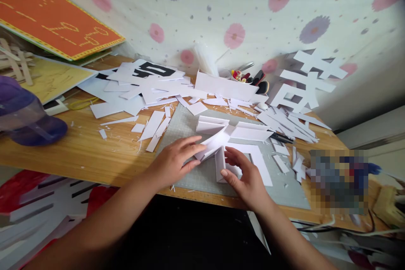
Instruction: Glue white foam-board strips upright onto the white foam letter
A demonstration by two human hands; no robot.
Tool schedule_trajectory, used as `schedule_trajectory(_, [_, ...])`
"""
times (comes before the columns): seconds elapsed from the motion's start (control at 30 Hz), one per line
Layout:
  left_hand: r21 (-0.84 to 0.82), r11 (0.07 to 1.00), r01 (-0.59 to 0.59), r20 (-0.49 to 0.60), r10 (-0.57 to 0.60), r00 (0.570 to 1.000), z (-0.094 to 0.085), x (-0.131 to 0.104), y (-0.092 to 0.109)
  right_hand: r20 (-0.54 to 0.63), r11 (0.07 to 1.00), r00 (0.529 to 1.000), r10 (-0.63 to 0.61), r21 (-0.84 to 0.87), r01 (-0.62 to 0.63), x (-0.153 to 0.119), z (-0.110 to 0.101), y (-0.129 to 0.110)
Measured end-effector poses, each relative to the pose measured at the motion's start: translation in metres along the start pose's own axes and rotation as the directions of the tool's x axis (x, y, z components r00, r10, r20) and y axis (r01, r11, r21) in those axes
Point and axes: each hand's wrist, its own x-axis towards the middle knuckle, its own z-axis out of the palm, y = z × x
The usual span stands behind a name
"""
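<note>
A white foam-board structure with upright strips (221, 137) stands on the grey cutting mat (190, 175). My left hand (177, 158) is at its left side, fingers apart, the fingertips against a slanted white strip. At the front, my right hand (242, 173) has its thumb and fingers around a short upright piece (220, 164), the thumb near its lower edge. A flat white piece with a rectangular opening (262, 166) lies on the mat behind and right of my right hand.
White offcuts (153, 124) litter the wooden table (95, 152). A purple bottle (34, 114) stands at the left, a black cutter (281, 137) right of the structure. Cut white characters (303, 88) lean at the back right. A pixelated patch covers the right side.
</note>
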Motion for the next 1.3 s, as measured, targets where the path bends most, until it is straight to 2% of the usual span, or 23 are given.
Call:
schedule_trajectory(0.17, [0.066, 0.996, 0.059, 0.138, -0.068, 0.988, 0.005, 0.003, 0.004, -0.003, 0.988, 0.99, 0.138, 0.069, -0.137, 0.006, 0.006, -0.001])
schedule_trajectory(0.33, [0.155, 0.986, 0.06, 0.253, -0.098, 0.962, 0.01, 0.009, 0.007, 0.007, 0.979, 0.989, 0.145, 0.144, -0.144, 0.009, 0.008, -0.004])
schedule_trajectory(0.57, [0.206, 0.978, 0.011, 0.281, -0.07, 0.957, 0.011, 0.012, 0.006, 0.014, 0.987, 0.993, 0.114, 0.112, -0.115, 0.009, 0.007, -0.005])
schedule_trajectory(0.83, [0.217, 0.976, -0.021, 0.265, -0.038, 0.964, 0.012, 0.013, 0.003, 0.041, 0.993, 0.994, 0.098, 0.065, -0.1, 0.009, 0.005, -0.003])
schedule_trajectory(1.3, [0.204, 0.979, -0.003, 0.261, -0.052, 0.964, 0.016, 0.011, 0.001, 0.038, 0.996, 0.995, 0.089, 0.007, -0.09, 0.01, 0.003, -0.004])
